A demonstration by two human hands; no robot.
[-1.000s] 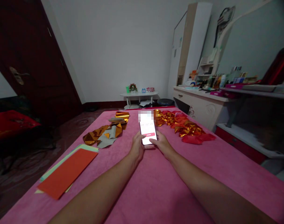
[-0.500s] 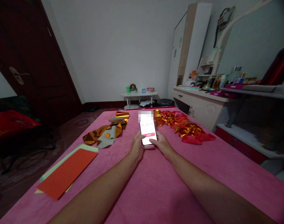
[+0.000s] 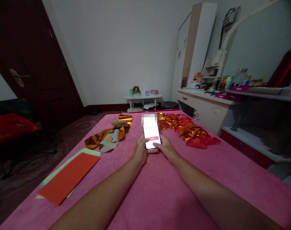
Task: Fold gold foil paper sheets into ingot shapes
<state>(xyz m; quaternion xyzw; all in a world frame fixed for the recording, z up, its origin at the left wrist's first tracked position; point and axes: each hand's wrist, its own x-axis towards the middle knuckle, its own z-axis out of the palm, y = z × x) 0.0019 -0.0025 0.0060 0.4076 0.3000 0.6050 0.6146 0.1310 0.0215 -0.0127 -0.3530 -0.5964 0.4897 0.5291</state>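
A smartphone [image 3: 152,132] with a bright white screen, a row of digits and a red button is held upright between both hands. My left hand [image 3: 141,148] is closed around its lower left side, the thumb by the red button. On the other side my right hand [image 3: 167,147] grips the lower right edge, its thumb over the bottom of the screen. The fingers behind the phone are mostly hidden. Crumpled gold foil and grey-backed paper [image 3: 109,140] lie to the left of the hands. To their right is crumpled gold and red foil [image 3: 193,131].
A pink cloth [image 3: 145,198] covers the surface under my arms. Orange paper [image 3: 71,175] lies on pale sheets at the left, and a gold foil roll [image 3: 125,119] sits farther back. A small white table [image 3: 143,96] and a cluttered dresser [image 3: 203,105] stand beyond.
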